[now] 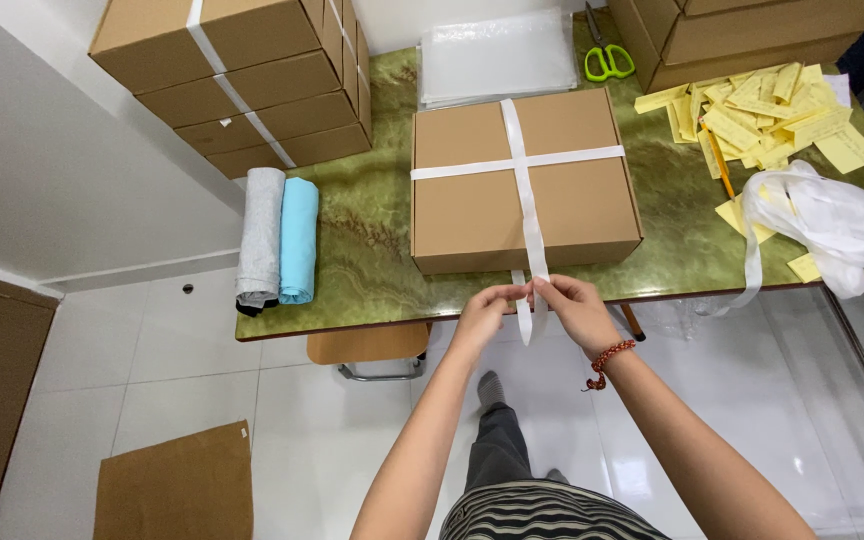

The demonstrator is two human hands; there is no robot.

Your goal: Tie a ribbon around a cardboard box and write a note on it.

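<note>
A flat brown cardboard box (pixel 472 205) lies on the green marbled table (pixel 372 240), crossed by a white ribbon (pixel 520 160). The ribbon's ends hang over the box's near side past the table edge. My left hand (pixel 480 312) and my right hand (pixel 574 308) meet just in front of the box, each pinching a ribbon end between fingertips. A red bead bracelet sits on my right wrist.
Stacked taped cardboard boxes (pixel 242 80) stand at the back left, more boxes (pixel 752 35) at the back right. Rolled grey and blue cloths (pixel 279 240), clear plastic bags (pixel 497 55), green scissors (pixel 605 58), yellow paper slips (pixel 767 115), a loose ribbon heap (pixel 832 225).
</note>
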